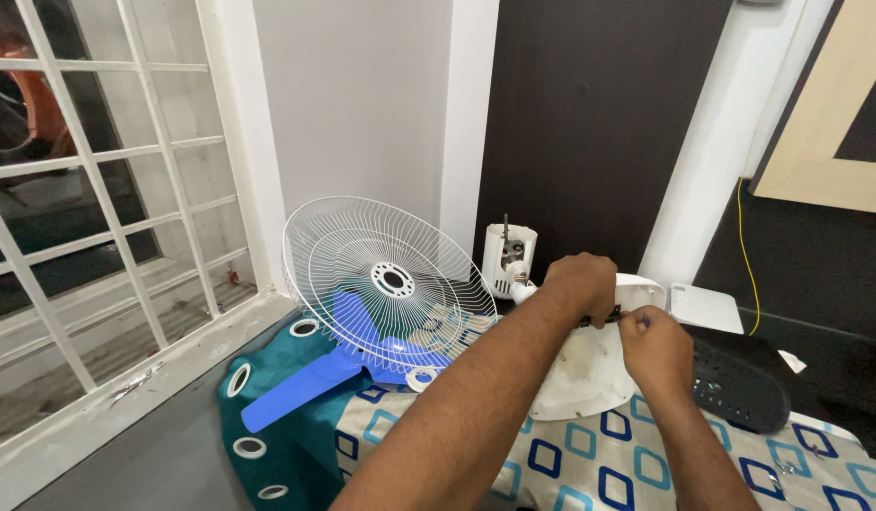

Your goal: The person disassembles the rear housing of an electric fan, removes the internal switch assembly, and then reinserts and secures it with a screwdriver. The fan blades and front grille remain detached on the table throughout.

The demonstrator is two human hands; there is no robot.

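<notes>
While the white plastic fan housing, judged light, rigid and somewhat brittle, is steadied at its top rim, left hand and right hand are closed there.

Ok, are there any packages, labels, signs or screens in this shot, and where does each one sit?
None can be made out: no package, label, sign or screen.
The nearest candidate is a flat white box on the dark ledge right of the hands, plain-faced from here.
</notes>
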